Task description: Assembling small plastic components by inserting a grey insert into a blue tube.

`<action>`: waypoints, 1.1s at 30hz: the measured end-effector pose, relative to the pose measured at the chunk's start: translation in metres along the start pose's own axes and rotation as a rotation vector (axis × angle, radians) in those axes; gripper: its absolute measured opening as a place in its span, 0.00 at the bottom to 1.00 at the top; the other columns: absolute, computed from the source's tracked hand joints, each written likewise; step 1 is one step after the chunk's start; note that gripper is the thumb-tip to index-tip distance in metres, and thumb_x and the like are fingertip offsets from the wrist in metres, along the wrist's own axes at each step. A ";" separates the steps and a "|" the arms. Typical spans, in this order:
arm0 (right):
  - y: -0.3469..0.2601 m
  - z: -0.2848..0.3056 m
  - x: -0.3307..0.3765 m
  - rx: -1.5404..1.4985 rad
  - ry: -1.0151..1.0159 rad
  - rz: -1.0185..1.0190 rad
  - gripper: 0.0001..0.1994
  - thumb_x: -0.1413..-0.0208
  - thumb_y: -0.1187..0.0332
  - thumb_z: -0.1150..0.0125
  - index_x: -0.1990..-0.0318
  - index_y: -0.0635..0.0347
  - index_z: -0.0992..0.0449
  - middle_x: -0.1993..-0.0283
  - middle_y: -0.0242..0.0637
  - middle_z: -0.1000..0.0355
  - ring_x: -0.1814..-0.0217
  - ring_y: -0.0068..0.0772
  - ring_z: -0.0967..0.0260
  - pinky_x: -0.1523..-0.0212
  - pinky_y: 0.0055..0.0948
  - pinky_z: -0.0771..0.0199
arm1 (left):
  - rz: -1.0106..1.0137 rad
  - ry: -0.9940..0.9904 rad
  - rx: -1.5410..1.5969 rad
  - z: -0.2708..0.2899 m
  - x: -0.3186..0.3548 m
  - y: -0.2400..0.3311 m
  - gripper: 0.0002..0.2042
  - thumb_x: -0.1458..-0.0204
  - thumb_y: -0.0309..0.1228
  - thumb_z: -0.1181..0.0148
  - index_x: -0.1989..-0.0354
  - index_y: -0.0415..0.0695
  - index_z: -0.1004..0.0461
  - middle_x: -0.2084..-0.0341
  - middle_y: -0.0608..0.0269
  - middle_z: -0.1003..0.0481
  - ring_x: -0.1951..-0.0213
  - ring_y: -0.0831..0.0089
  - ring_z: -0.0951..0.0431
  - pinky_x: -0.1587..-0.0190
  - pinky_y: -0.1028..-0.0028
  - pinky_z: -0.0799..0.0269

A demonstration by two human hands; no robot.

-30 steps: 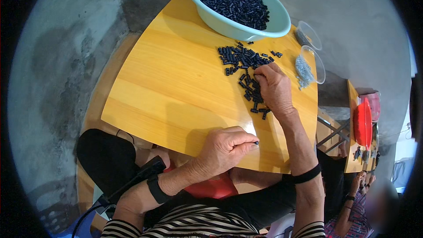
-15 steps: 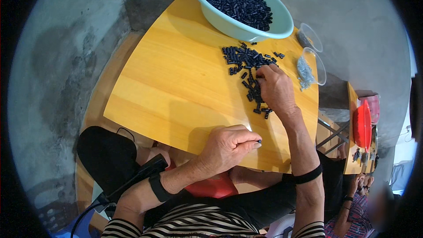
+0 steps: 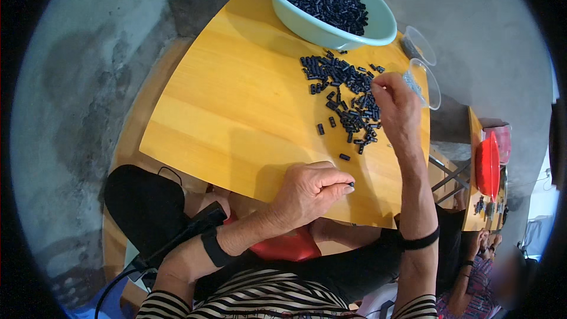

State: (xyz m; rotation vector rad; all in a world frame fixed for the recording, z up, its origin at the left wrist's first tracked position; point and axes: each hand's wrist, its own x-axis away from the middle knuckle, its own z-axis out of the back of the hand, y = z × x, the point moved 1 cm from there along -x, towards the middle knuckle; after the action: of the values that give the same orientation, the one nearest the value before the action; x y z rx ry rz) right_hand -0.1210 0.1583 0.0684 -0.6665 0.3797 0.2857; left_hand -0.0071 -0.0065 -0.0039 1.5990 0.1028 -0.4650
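1. Yellow table [image 3: 224, 106]: grey wall [image 3: 88, 77] at nine o'clock, aqua basin [image 3: 313, 31] near twelve.
2. Left hand [image 3: 310, 192], six o'clock, pinches a dark piece [image 3: 351, 184].
3. Right hand [image 3: 398, 105], three o'clock, curls beside black pieces [image 3: 339, 72] at two; I cannot tell if it grasps any.

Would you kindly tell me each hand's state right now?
Left hand: closed, pinching a small dark piece.
Right hand: curled; whether holding anything, cannot tell.

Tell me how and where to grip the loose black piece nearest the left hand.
Pinch the loose black piece across its middle, probably from above, thumb and finger on its near and far long sides. It lies on its side on the table, elongated roughly left to right, apart from the pile.
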 end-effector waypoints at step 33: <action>-0.034 0.003 0.165 -0.847 -0.071 -0.614 0.04 0.41 0.73 0.44 0.61 0.62 0.26 0.67 0.29 0.26 0.74 0.13 0.37 0.72 0.15 0.37 | 0.143 0.197 0.074 0.030 -0.033 -0.002 0.06 0.50 0.22 0.37 0.64 0.34 0.21 0.69 0.61 0.21 0.65 0.79 0.23 0.62 0.80 0.28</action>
State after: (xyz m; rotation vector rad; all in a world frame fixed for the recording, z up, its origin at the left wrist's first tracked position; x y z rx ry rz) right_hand 0.0397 0.1569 0.0188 -1.5548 -0.0497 -0.1400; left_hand -0.0443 -0.0282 0.0056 1.7098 0.1205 -0.2023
